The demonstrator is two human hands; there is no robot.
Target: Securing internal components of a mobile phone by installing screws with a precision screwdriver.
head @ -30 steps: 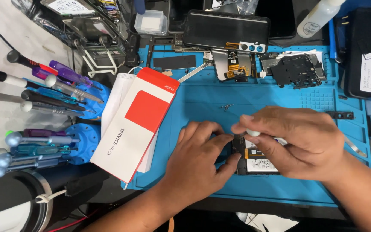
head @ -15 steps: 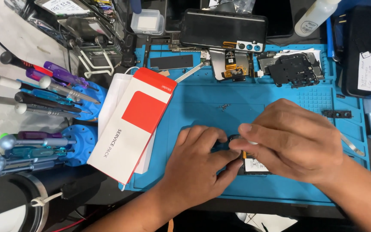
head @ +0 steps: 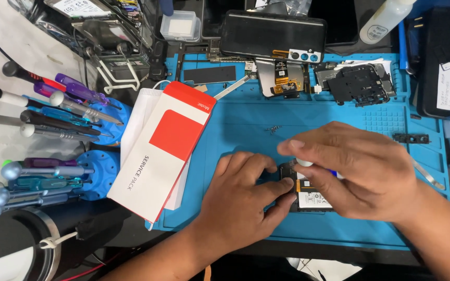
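Small phone part [head: 308, 195] sits on the blue mat [head: 339, 112], left hand [head: 238, 200] fingertips pressing its edge, right hand [head: 358, 166] pinching a white-tipped tool [head: 304, 162] over it.

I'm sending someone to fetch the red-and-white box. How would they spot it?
Start at the blue work mat. On its left edge, beside the left hand, lies the box, slanted. It alone is white with a red end and a red square, unlike the screwdrivers further left.
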